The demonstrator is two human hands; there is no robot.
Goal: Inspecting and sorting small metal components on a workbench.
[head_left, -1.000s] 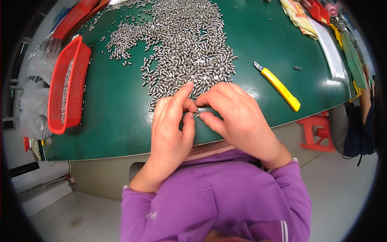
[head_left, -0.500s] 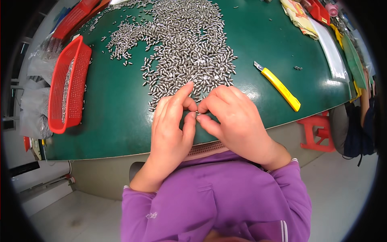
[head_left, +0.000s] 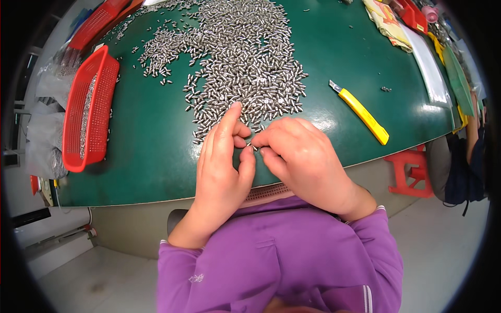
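Note:
A big heap of small silvery metal pieces (head_left: 245, 68), short and pointed like bullet-shaped pins, lies on the green tabletop. At its near edge my two hands meet over a tiny metal piece (head_left: 254, 147). My left hand (head_left: 219, 161) has its index finger raised, while its thumb and curled fingers close at the piece. From the other side, my right hand (head_left: 300, 148) is bent with index finger and thumb at the same piece. The fingers partly cover it, so its exact shape cannot be made out.
A red perforated basket (head_left: 78, 156) holding metal pieces stands at the left. A yellow utility knife (head_left: 364, 116) lies at the right with its blade exposed. Plastic bags (head_left: 44, 133) line the far left edge. A red stool (head_left: 409, 172) stands beyond the table's right front edge.
My right index fingertip has moved slightly left across the small piece, and its thumb has drawn a little apart from it. My left index finger has shifted slightly left.

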